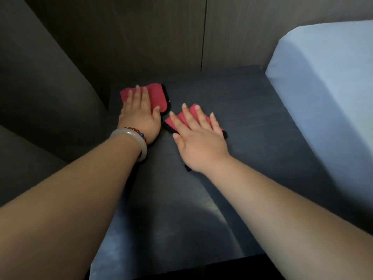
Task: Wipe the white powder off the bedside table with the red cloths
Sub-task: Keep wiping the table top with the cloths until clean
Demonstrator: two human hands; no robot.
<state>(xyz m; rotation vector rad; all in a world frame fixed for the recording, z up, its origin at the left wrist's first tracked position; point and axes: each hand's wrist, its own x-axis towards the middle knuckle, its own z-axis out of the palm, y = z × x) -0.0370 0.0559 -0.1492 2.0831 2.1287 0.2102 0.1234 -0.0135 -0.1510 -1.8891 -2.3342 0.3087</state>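
Dark wood-grain desk [232, 102]: left hand [139, 116], fingers spread, flat on red black-edged cloth [155, 96]; right hand [199, 142] likewise pressing second red cloth [192, 110]

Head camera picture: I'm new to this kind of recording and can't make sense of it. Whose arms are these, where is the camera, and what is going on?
There is no machine here. The single picture comes from a wide-angle camera worn on a person's head, looking forward and down, so the two bare arms reaching in from the bottom are the wearer's own.

The dark surface is a bedside table, with a pale blue bed on its right. The left hand, wearing a pale bangle and a bead bracelet, presses flat on one red cloth. The right hand presses flat on a second red cloth. Neither cloth is gripped; the fingers are spread on top. Both cloths have a dark edge. A faint pale haze shows near the table's front, possibly powder.
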